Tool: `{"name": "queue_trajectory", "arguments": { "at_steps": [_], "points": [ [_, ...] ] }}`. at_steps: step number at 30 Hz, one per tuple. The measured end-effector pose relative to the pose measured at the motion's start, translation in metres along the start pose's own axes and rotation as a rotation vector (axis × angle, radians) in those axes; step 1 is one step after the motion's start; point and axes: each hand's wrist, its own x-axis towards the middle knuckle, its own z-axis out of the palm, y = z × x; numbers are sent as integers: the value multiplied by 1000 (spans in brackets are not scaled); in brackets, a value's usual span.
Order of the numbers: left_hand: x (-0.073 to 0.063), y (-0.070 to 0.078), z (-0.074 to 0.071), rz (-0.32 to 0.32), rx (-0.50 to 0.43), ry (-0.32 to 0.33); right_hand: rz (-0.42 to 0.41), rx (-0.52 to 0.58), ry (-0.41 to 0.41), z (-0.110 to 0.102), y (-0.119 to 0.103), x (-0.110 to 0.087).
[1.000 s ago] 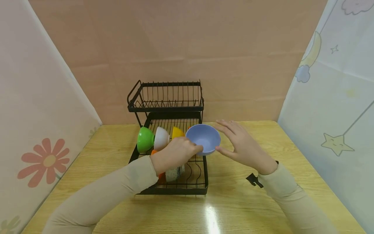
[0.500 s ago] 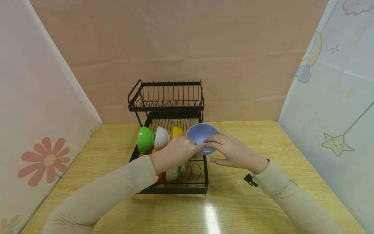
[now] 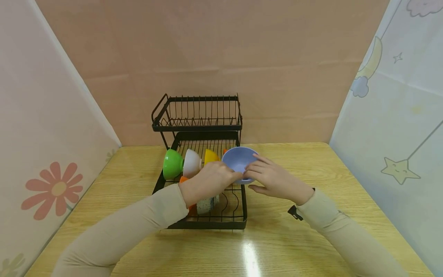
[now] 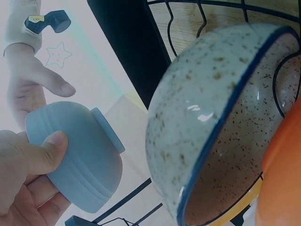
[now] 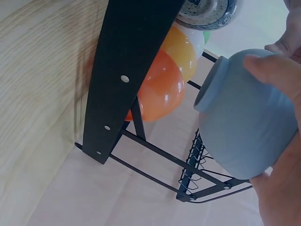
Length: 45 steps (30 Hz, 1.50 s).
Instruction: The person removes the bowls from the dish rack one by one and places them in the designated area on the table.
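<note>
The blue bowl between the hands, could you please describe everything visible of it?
The blue bowl is rounded, matte, perhaps plastic, with ridges outside and a raised foot. It is held near the right side of the dish rack, tilted, inside visible from above. The left hand grips it; the right hand has fingers over its rim.

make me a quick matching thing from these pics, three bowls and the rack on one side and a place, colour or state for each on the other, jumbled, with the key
Column one
1. pale blue bowl
2. green bowl
3. speckled bowl
4. rack

Column two
A. the bowl furthest left in the head view
B. black, with two tiers
C. has a dark blue rim
D. gripped by the left hand

Right pairs: 1-D, 2-A, 3-C, 4-B
</note>
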Motion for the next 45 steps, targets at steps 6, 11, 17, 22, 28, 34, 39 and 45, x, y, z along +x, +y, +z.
{"name": "queue_trajectory", "arguments": {
  "at_steps": [6,11,17,22,28,34,39,45],
  "points": [
    [1,1,0,2,11,-15,-17,-46,27,2,1,0],
    [2,1,1,0,12,-18,-30,-72,47,4,1,0],
    [2,1,1,5,2,-8,-29,-77,51,4,1,-1],
    [3,1,2,6,-5,-18,-20,-83,43,3,1,-1],
    [4,1,0,13,-15,-20,-21,-97,44,4,1,-2],
    [5,0,-2,12,-34,-26,-21,-99,52,1,2,-2],
    [5,-1,-2,12,-72,5,-18,-108,56,-1,2,-3],
    [8,-5,-11,16,-111,51,-23,-103,74,-1,4,-5]
  ]
}}
